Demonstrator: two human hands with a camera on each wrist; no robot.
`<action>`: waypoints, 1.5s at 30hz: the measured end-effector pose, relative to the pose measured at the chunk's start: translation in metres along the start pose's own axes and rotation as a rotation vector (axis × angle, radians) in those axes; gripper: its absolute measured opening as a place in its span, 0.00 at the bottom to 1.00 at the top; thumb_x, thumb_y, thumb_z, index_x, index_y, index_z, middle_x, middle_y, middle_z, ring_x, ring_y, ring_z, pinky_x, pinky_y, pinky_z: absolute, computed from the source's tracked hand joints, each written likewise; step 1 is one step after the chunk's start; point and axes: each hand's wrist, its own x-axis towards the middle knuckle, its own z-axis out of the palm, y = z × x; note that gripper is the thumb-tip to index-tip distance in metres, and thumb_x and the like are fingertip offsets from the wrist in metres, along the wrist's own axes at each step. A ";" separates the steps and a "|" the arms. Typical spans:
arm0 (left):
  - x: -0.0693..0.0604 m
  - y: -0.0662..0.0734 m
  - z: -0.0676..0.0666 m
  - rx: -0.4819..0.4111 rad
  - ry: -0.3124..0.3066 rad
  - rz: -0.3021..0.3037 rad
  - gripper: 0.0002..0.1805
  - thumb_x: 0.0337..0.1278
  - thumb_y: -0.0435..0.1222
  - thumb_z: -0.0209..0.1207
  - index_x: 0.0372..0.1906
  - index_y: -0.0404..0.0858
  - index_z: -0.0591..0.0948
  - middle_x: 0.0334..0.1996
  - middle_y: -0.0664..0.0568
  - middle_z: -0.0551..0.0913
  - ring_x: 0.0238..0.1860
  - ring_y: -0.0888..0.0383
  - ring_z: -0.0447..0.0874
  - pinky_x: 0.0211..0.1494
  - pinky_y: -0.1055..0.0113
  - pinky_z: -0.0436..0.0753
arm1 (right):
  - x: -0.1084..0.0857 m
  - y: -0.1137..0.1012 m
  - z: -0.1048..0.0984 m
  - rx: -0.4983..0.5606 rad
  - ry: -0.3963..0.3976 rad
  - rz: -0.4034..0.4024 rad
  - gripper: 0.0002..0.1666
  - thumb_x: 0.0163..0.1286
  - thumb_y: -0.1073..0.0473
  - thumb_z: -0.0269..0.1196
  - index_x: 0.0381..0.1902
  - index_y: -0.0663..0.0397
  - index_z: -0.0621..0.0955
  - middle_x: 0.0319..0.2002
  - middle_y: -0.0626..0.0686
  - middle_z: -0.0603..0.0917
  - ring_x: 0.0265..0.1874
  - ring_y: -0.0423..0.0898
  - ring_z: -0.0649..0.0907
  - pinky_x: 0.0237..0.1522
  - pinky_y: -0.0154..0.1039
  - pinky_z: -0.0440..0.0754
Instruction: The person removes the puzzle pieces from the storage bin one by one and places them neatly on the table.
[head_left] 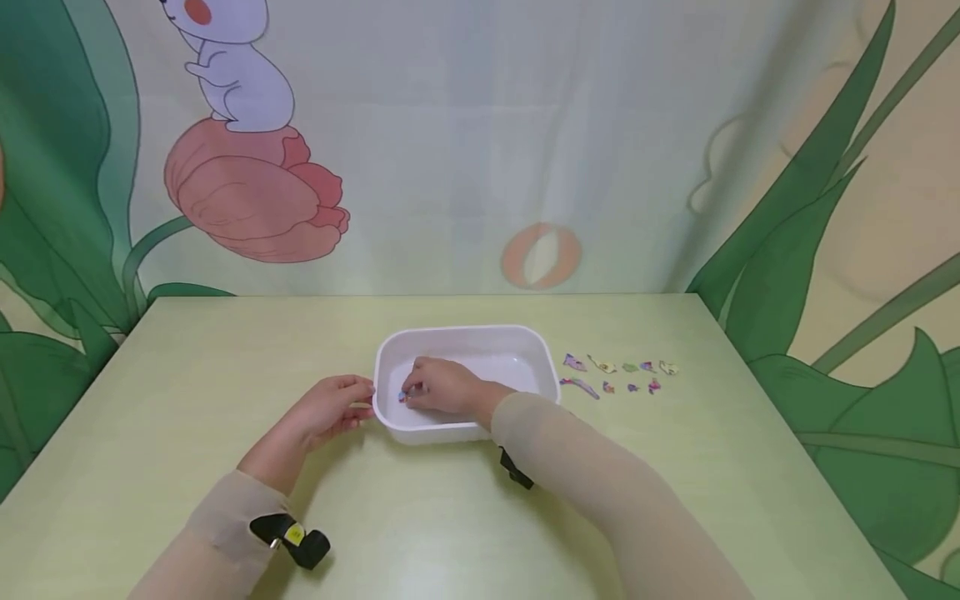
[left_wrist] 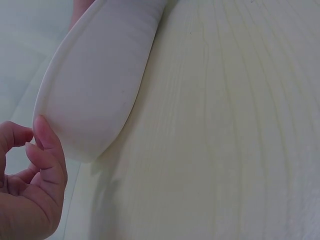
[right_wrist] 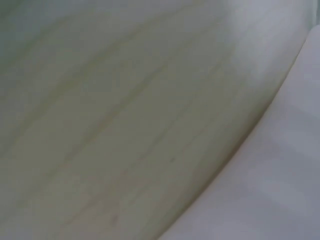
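Observation:
A white plastic tray (head_left: 468, 433) with rounded corners and raised walls sits on the table. At its left end my left hand (head_left: 330, 408) holds the rim between thumb and fingers; the left wrist view shows these fingertips (left_wrist: 47, 132) against the tray wall (left_wrist: 95, 80). My right hand (head_left: 448, 387) reaches down inside the tray, near its left end. Its fingertips pinch a small colourful piece (head_left: 402, 397) with blue on it, mostly hidden by the fingers. In the right wrist view only the tray's outer wall (right_wrist: 280, 175) and the tabletop show, not the hand.
Right of the tray, several small flat colourful cut-outs lie in two rows, among them a purple one (head_left: 575, 362), a long curved pink one (head_left: 581, 387) and a green one (head_left: 629, 367). A printed curtain (head_left: 450, 167) hangs behind the pale table (head_left: 420, 517).

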 end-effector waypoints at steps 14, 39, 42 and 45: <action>-0.001 0.006 0.000 -0.018 -0.013 -0.003 0.21 0.67 0.35 0.49 0.56 0.22 0.67 0.41 0.42 0.78 0.32 0.61 0.80 0.28 0.77 0.76 | -0.035 0.026 -0.033 0.013 0.112 -0.013 0.11 0.62 0.56 0.63 0.42 0.49 0.85 0.32 0.47 0.76 0.28 0.40 0.74 0.33 0.30 0.73; 0.003 0.002 -0.002 -0.007 -0.024 -0.024 0.21 0.67 0.37 0.50 0.56 0.24 0.67 0.40 0.44 0.79 0.30 0.62 0.80 0.27 0.78 0.75 | -0.178 0.110 -0.072 0.215 0.350 0.336 0.16 0.61 0.59 0.65 0.47 0.59 0.82 0.34 0.51 0.76 0.29 0.46 0.73 0.24 0.34 0.74; 0.004 0.002 -0.003 -0.012 -0.025 -0.024 0.21 0.67 0.37 0.50 0.55 0.24 0.68 0.39 0.45 0.80 0.30 0.63 0.80 0.27 0.78 0.75 | -0.190 0.123 -0.073 0.193 0.369 0.370 0.16 0.62 0.60 0.64 0.47 0.60 0.82 0.33 0.52 0.76 0.29 0.46 0.73 0.25 0.34 0.73; 0.005 0.002 -0.004 -0.014 -0.037 -0.015 0.21 0.67 0.37 0.50 0.55 0.23 0.68 0.38 0.46 0.80 0.30 0.63 0.80 0.26 0.78 0.75 | -0.203 0.135 -0.073 0.191 0.390 0.405 0.16 0.62 0.61 0.63 0.47 0.62 0.81 0.33 0.53 0.76 0.28 0.47 0.73 0.25 0.35 0.73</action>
